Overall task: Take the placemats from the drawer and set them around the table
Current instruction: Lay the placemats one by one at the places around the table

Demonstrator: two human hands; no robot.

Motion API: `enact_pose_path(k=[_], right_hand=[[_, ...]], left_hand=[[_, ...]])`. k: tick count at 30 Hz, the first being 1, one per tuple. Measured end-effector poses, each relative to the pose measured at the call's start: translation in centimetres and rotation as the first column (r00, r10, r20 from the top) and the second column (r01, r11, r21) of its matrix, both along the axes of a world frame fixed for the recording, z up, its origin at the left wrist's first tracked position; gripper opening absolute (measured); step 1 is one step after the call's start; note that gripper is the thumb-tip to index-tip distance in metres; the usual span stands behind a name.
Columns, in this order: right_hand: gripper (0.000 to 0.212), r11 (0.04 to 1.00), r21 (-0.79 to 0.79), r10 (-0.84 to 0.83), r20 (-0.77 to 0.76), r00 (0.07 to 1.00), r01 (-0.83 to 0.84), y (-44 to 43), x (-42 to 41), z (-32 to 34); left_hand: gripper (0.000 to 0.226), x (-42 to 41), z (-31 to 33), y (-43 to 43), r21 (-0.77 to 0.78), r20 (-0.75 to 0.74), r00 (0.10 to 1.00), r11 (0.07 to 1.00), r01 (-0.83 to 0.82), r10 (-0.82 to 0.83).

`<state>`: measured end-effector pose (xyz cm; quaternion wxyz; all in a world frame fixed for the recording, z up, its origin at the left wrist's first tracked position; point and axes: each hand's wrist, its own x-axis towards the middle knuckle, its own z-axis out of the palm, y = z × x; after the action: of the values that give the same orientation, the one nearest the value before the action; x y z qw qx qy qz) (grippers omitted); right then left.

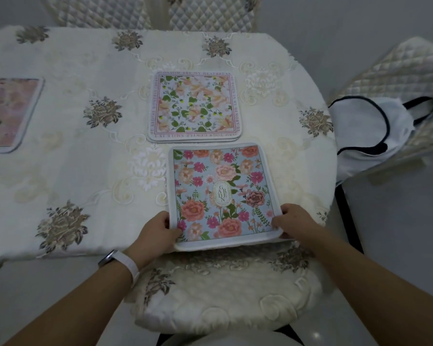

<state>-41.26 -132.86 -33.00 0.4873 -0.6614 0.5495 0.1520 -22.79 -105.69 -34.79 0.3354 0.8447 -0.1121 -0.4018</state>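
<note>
A blue floral placemat [221,191] lies at the near edge of the table, its front edge just over the rim. My left hand [156,233] grips its near left corner and my right hand [293,222] grips its near right corner. Beyond it, in the middle of the table, sits a small stack of placemats [194,106] topped by a white one with pink flowers and green leaves. A pink placemat [8,113] lies flat at the left edge of the view, partly cut off.
The table [85,151] wears a cream embroidered cloth. A cushioned chair seat [225,293] is right below my hands. Quilted chair backs [210,13] stand at the far side, and another chair at the right holds a white bag [368,136] with dark trim.
</note>
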Motion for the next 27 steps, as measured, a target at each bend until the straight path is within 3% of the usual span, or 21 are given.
enact_pose_path(k=[11, 21, 27], right_hand=[[0.020, 0.996, -0.037, 0.074, -0.056, 0.996, -0.076, 1.3, -1.1, 0.2], [0.008, 0.980, -0.163, 0.113, -0.031, 0.993, -0.117, 1.3, -0.9, -0.5], [0.013, 0.976, -0.152, 0.150, -0.035, 0.988, -0.153, 0.5, -0.5, -0.9]], left_hand=[[0.011, 0.0, 0.0, 1.1, 0.060, 0.010, 0.992, 0.991, 0.124, -0.125], [0.012, 0.3, -0.9, 0.9, 0.058, 0.097, 0.993, 0.997, 0.055, -0.061], [0.012, 0.7, -1.5, 0.3, 0.096, 0.121, 0.992, 0.995, 0.026, -0.037]])
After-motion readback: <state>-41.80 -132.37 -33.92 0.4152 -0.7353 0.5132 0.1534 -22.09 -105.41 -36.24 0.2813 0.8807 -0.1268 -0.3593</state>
